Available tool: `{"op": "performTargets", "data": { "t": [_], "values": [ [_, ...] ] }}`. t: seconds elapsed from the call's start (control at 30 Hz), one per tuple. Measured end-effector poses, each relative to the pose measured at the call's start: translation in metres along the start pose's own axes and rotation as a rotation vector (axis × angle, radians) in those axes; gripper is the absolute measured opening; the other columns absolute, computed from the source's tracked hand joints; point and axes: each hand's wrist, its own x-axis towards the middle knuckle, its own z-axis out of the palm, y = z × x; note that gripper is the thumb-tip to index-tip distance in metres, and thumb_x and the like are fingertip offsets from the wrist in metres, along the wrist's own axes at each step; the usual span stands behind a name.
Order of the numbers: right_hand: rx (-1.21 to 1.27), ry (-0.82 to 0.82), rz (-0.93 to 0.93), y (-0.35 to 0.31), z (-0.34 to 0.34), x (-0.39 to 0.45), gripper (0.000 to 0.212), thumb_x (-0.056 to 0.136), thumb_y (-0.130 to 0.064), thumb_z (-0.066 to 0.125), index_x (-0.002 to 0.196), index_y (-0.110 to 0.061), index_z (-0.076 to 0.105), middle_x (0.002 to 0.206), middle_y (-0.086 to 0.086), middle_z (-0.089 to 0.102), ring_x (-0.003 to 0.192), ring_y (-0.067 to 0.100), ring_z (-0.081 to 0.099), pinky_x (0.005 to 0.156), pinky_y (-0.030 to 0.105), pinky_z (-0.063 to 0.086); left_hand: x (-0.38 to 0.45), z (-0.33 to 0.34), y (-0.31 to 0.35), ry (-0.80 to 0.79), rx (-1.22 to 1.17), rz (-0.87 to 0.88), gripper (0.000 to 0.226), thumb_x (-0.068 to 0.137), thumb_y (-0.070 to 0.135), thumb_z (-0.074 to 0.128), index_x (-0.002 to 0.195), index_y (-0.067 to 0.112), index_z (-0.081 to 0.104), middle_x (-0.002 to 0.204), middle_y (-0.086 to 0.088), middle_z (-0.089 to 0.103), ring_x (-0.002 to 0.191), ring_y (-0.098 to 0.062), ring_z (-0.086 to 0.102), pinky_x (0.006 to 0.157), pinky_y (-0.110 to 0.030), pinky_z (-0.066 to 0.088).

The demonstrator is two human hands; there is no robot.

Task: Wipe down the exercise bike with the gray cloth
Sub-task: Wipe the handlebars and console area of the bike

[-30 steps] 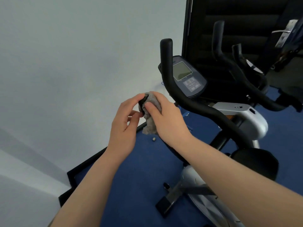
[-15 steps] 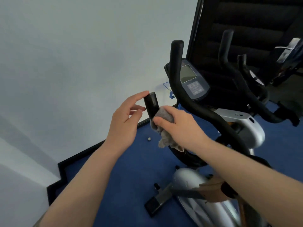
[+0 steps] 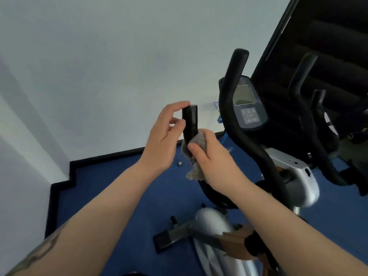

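Observation:
The exercise bike point(image 3: 296, 182) stands on blue carpet, silver-bodied with black handlebars and a console point(image 3: 247, 104). Its near black handlebar end point(image 3: 190, 122) points up at the centre. My right hand point(image 3: 215, 162) grips the gray cloth point(image 3: 196, 156) wrapped round this bar just below its tip; a loose tail of cloth hangs under the hand. My left hand point(image 3: 165, 138) is beside the bar's tip, its forefinger and thumb touching the black end, the other fingers loosely bent.
A pale wall point(image 3: 99, 76) with black skirting runs close on the left. The second handlebar point(image 3: 235, 92) rises to the right of the hands. Dark gym equipment point(image 3: 328, 76) stands behind the bike. A small metal piece point(image 3: 179, 163) lies on the carpet.
My right hand has slid the cloth down from the bar's tip, baring the black end. My left hand stays by the tip. The camera has tilted and moved closer.

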Motion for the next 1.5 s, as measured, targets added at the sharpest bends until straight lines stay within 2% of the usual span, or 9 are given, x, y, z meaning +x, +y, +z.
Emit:
{"op": "performTargets", "data": {
  "t": [0.17, 0.3, 0.5, 0.63, 0.77, 1.0, 1.07, 1.27, 1.5],
  "values": [
    [-0.087, -0.403, 0.140, 0.017, -0.035, -0.014, 0.022, 0.097, -0.047, 0.048, 0.114, -0.033, 0.050, 0.101, -0.010, 0.068, 0.083, -0.005, 0.064, 0.068, 0.012, 0.049, -0.002, -0.002, 0.002, -0.014, 0.023, -0.004, 0.033, 0.099, 0.022, 0.041, 0.127, 0.036, 0.052, 0.106, 0.035, 0.054, 0.089, 0.009, 0.051, 0.084, -0.002, 0.035],
    [0.205, -0.371, 0.139, 0.017, -0.032, -0.005, 0.027, 0.100, -0.040, 0.047, 0.121, -0.024, 0.054, 0.112, 0.004, 0.068, 0.102, 0.011, 0.066, 0.091, 0.026, 0.052, -0.004, 0.008, 0.006, 0.047, 0.030, -0.022, 0.033, 0.100, 0.019, 0.042, 0.130, 0.030, 0.051, 0.116, 0.025, 0.054, 0.087, 0.008, 0.050, 0.083, -0.002, 0.036],
    [-0.284, -0.556, -0.010, 0.036, -0.047, -0.022, 0.027, 0.100, -0.045, 0.042, 0.117, -0.024, 0.044, 0.094, -0.008, 0.060, 0.083, 0.003, 0.057, 0.075, 0.021, 0.046, -0.003, 0.010, 0.005, 0.074, 0.063, -0.026, 0.033, 0.100, 0.021, 0.042, 0.129, 0.032, 0.052, 0.114, 0.028, 0.055, 0.088, 0.004, 0.051, 0.084, -0.003, 0.036],
    [-0.105, -0.488, 0.009, 0.028, -0.038, -0.017, 0.020, 0.101, -0.044, 0.040, 0.107, -0.026, 0.046, 0.091, -0.012, 0.060, 0.079, -0.004, 0.058, 0.070, 0.010, 0.046, -0.005, 0.021, 0.004, 0.155, 0.064, -0.016, 0.033, 0.099, 0.016, 0.042, 0.128, 0.030, 0.051, 0.113, 0.033, 0.054, 0.083, 0.003, 0.051, 0.084, -0.006, 0.038],
    [-0.371, -0.597, -0.142, 0.047, -0.051, -0.029, 0.026, 0.099, -0.045, 0.043, 0.119, -0.029, 0.043, 0.096, -0.009, 0.063, 0.088, 0.005, 0.061, 0.084, 0.031, 0.049, -0.004, 0.020, 0.005, 0.173, 0.087, -0.027, 0.033, 0.101, 0.014, 0.042, 0.129, 0.027, 0.053, 0.117, 0.025, 0.056, 0.087, -0.002, 0.052, 0.088, -0.009, 0.039],
    [0.718, -0.511, 0.311, 0.030, -0.031, 0.013, 0.042, 0.103, -0.044, 0.040, 0.119, -0.011, 0.062, 0.089, 0.007, 0.071, 0.071, 0.021, 0.069, 0.055, 0.030, 0.054, -0.006, 0.031, 0.010, 0.245, 0.100, -0.031, 0.032, 0.098, 0.021, 0.042, 0.126, 0.029, 0.054, 0.116, 0.031, 0.055, 0.085, 0.003, 0.053, 0.085, -0.010, 0.041],
    [0.919, -0.612, 0.429, 0.029, -0.037, 0.016, 0.058, 0.103, -0.051, 0.026, 0.125, -0.011, 0.061, 0.108, 0.011, 0.071, 0.088, 0.023, 0.070, 0.069, 0.032, 0.057, -0.006, 0.031, 0.011, 0.241, 0.094, -0.046, 0.032, 0.097, 0.023, 0.041, 0.127, 0.029, 0.054, 0.117, 0.029, 0.055, 0.087, 0.001, 0.054, 0.087, -0.011, 0.041],
    [1.107, -0.436, 0.414, 0.024, -0.035, 0.037, 0.037, 0.101, -0.016, 0.045, 0.138, -0.018, 0.052, 0.125, 0.008, 0.066, 0.097, 0.021, 0.068, 0.076, 0.034, 0.058, -0.005, 0.029, 0.012, 0.230, 0.079, -0.048, 0.031, 0.099, 0.023, 0.041, 0.127, 0.026, 0.054, 0.114, 0.029, 0.057, 0.090, 0.003, 0.054, 0.085, -0.011, 0.041],
    [0.959, -0.396, 0.286, 0.019, -0.018, 0.031, 0.037, 0.098, -0.034, 0.054, 0.130, -0.016, 0.056, 0.126, 0.015, 0.064, 0.098, 0.025, 0.064, 0.066, 0.033, 0.056, -0.004, 0.022, 0.010, 0.181, 0.092, -0.014, 0.030, 0.102, 0.020, 0.039, 0.128, 0.021, 0.054, 0.106, 0.037, 0.058, 0.093, 0.008, 0.055, 0.084, -0.005, 0.039]
  ]
}}
